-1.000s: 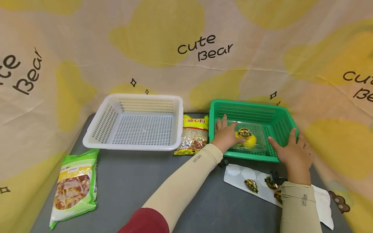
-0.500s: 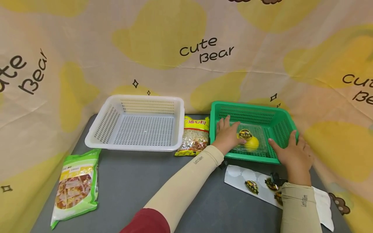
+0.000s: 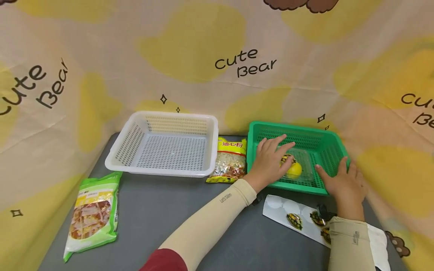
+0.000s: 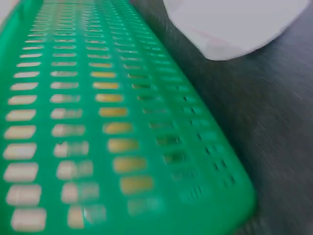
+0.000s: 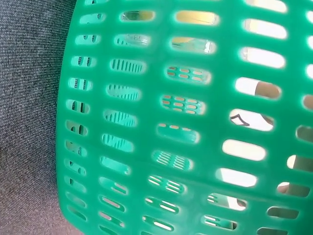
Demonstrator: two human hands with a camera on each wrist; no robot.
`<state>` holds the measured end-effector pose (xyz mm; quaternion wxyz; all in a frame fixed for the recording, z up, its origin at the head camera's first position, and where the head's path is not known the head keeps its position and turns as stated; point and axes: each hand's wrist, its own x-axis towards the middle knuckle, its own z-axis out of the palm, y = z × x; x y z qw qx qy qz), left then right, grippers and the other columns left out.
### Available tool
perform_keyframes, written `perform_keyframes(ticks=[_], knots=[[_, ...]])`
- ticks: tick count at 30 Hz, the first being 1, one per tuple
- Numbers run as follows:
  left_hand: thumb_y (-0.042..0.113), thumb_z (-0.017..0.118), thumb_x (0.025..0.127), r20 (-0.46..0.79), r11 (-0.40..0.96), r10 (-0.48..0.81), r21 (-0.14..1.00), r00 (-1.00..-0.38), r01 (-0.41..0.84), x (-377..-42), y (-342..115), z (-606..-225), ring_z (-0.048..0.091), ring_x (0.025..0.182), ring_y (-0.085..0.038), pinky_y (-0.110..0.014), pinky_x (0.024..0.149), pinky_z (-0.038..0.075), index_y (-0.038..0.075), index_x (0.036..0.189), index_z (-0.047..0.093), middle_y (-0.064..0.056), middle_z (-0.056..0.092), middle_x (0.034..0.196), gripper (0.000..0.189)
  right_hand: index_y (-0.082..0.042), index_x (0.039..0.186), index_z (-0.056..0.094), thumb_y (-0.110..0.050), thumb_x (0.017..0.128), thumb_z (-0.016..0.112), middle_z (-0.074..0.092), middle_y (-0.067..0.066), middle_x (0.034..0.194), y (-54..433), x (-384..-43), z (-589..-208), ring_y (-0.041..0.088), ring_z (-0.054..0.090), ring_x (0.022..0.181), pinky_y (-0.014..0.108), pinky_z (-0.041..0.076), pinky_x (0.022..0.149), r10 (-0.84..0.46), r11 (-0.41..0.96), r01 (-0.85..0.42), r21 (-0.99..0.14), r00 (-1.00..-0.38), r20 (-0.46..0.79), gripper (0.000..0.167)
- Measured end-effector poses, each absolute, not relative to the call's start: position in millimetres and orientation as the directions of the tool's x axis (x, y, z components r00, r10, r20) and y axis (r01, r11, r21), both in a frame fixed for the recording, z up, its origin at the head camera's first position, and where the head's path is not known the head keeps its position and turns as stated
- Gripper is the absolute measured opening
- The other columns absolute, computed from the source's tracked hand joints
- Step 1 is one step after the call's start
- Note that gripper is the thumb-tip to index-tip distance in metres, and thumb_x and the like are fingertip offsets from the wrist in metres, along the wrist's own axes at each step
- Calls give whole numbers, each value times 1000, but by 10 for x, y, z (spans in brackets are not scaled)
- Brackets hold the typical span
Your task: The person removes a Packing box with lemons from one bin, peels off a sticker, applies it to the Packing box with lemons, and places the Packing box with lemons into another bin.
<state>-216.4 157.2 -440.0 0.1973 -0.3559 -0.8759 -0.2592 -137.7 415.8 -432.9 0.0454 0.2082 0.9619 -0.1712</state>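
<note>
A clear plastic box (image 3: 305, 160) lies in the green basket (image 3: 291, 185), with a yellow fruit (image 3: 295, 170) inside. On its lid is a dark and gold round sticker (image 3: 288, 158), partly behind my left fingers in the head view. My left hand (image 3: 269, 162) is over the basket's left part, fingers spread, holding nothing. At the right front corner of the basket is my right hand (image 3: 347, 184); its thumb reaches over the inside and its extended fingers lie along the right rim. Both wrist views show the basket's slotted outer walls, with no fingers in sight.
A strip of round stickers (image 3: 279, 206) lies in front of the green basket, partly under the right forearm. A white basket (image 3: 162, 170) stands at the left, with a yellow food packet (image 3: 230, 160) between the baskets. A green-and-white food bag (image 3: 91, 214) lies front left.
My left hand has come up off the box, its fingers spreading. My right hand stays at the basket's corner. The head view has shifted slightly.
</note>
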Motion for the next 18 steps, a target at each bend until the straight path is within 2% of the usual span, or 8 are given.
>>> perform_keyframes(ticks=[5,9,12,14,18], knots=[[62,53,104,448,693,459,360,-767,625,-2068,1189,-4435,21,159,-26,-56,127,7,31,165,40,-2,20,176,69,-1,162,-21,-87,96,25,-22,37,165,4189,-1387,-4339,66,-9,149,85,7,109,382,856,415,-309,-910,-163,118],[67,51,102,420,771,353,375,-836,514,-2031,797,-4471,8,162,-32,-61,126,3,33,166,37,-2,12,178,74,-2,162,-21,-87,96,24,-22,38,165,4229,-1400,-4326,66,-10,149,86,7,107,378,857,405,-319,-914,-145,117],[69,49,101,393,819,266,388,-880,422,-1990,508,-4493,-2,163,-33,-64,124,-2,32,167,36,-3,8,178,76,-2,162,-22,-86,97,25,-22,38,165,4267,-1389,-4328,66,-12,149,87,6,105,377,855,402,-328,-916,-138,116],[69,50,101,386,843,219,387,-896,372,-1953,331,-4511,-5,162,-34,-66,123,-5,31,167,37,-4,7,178,77,-2,162,-21,-85,98,24,-21,39,164,4290,-1377,-4339,66,-12,149,88,6,105,375,858,397,-326,-918,-131,115],[67,53,100,407,869,163,373,-899,326,-1863,65,-4545,-1,162,-38,-67,122,-7,30,167,38,-6,8,178,78,0,162,-19,-82,100,23,-16,41,165,4318,-1320,-4373,67,-15,148,88,0,105,372,861,381,-338,-923,-94,111]])
